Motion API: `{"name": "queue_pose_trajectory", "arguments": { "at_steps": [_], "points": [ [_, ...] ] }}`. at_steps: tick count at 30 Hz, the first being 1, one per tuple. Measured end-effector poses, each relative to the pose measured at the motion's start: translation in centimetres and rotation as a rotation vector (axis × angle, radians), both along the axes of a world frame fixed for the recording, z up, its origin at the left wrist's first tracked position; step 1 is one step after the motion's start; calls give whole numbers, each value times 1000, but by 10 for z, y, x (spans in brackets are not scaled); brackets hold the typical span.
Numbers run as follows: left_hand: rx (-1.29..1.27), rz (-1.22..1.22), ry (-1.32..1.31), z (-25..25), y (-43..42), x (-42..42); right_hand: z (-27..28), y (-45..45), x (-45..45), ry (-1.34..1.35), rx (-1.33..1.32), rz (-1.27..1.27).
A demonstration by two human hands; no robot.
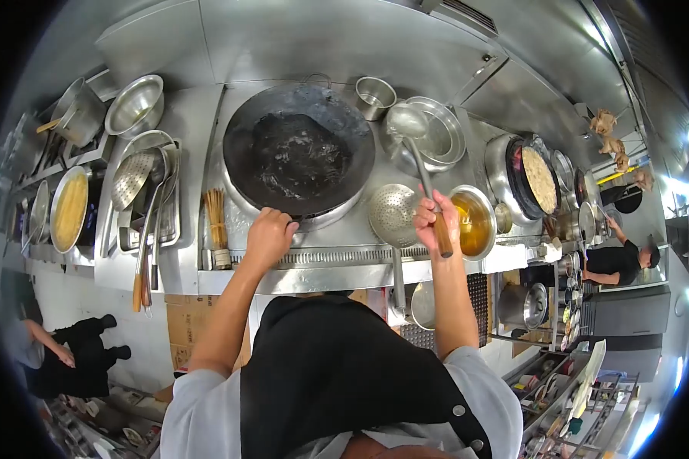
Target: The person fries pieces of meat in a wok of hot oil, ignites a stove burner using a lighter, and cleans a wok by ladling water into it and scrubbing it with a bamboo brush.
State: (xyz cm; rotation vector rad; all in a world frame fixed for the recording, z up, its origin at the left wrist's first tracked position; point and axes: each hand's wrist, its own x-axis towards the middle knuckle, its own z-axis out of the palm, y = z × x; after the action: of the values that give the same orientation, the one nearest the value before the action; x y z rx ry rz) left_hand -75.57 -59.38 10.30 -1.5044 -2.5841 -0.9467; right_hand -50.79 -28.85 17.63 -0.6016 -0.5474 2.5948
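A large black wok [241,153] sits on the stove in front of me, with a little liquid and light foam in its bottom. My left hand [270,237] is closed at its near edge, gripping the wok there. In my right hand [438,218] is a ladle [419,157], held by its wooden grip. The ladle's bowl is over a round metal basin [455,141] right of the wok. Below the ladle, a perforated skimmer [392,216] lies with its handle past the counter edge. A bowl of yellow oil [473,222] stands just right of my right hand.
A bamboo brush [217,229] stands left of the wok, a small metal pot [375,97] behind it. Strainers [136,180] rest over a tray at left. Another wok [538,180] holds pale food at right. Co-workers [624,260] [69,352] stand on both sides.
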Motion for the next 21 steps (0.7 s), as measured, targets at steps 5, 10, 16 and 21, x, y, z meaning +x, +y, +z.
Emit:
{"name": "queue_pose_trajectory", "arguments": {
  "at_steps": [5,10,16,21],
  "points": [
    [33,-36,29,-8,1,1,-22,-47,-6,-59,-51,143],
    [194,-15,-99,-10,-7,11,7,-42,-9,-372,249,235],
    [13,557,38,-84,-79,-6,-42,79,28,-734,754,-43],
    [-250,744,41,-164,-115,-32,-135,257,-8,-1234,1294,9]
  ]
}}
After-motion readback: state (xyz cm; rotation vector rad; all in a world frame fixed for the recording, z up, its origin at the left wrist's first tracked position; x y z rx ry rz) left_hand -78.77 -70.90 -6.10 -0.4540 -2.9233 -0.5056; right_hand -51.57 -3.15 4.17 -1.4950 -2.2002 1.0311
